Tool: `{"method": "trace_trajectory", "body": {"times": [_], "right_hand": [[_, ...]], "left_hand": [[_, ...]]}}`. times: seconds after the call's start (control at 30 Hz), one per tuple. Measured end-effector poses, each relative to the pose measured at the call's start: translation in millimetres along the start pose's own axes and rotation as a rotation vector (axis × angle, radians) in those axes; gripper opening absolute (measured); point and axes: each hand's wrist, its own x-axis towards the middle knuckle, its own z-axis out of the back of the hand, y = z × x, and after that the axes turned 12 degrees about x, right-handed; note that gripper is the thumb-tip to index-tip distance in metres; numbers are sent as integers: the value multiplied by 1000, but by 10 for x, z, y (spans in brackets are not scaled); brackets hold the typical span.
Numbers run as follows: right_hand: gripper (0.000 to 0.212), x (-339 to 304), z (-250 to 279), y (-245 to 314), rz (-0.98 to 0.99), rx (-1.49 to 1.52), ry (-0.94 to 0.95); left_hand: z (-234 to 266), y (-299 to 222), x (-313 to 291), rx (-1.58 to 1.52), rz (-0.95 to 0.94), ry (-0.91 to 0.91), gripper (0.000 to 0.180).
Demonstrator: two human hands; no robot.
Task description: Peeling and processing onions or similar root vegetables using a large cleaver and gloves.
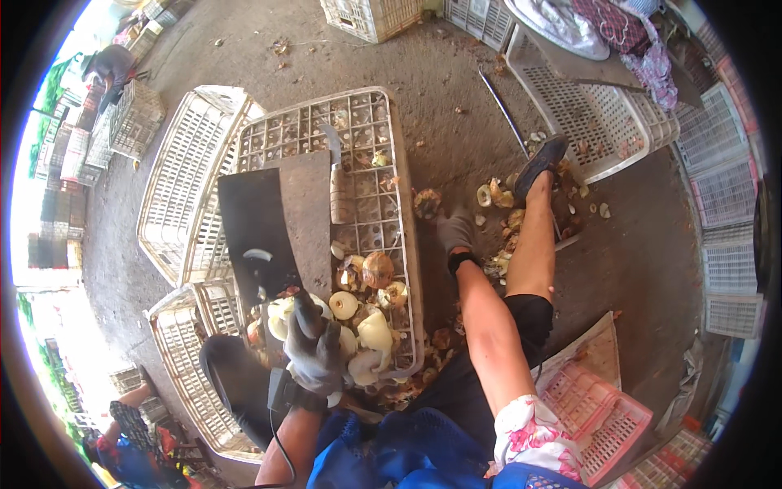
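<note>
My left hand [316, 346], in a grey glove with dark fingers, curls against a peeled white onion [280, 316] at the near end of an upturned white crate [387, 122]. Around it lie more peeled onions [343, 306], and a brown-skinned onion [378, 269] sits just beyond. A hooked knife with a wooden handle [339, 196] rests on the crate, beside a brown board [308, 196] and a black sheet [248, 212]. Off the crate's right side reaches my gloved right hand [456, 231], its blurred fingertips beside a dirty brown onion [426, 203]; their grip is unclear.
White plastic crates [191, 175] stand left of the work crate. Onion scraps [497, 194] litter the floor near my right foot [542, 167]. A tilted crate [603, 122] and a metal rod [501, 106] are farther right. A pink crate [599, 420] is close by at right.
</note>
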Motion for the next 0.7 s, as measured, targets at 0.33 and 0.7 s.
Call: {"method": "trace_trajectory", "body": {"times": [0.33,0.7], "right_hand": [[39,-2375,1063,1620,579,742,220],[16,-3521,856,1892,321,1058,382]], "left_hand": [[134,-209,52,-317,481,58,34],[1238,-350,-752,-323,92,337,56]]}}
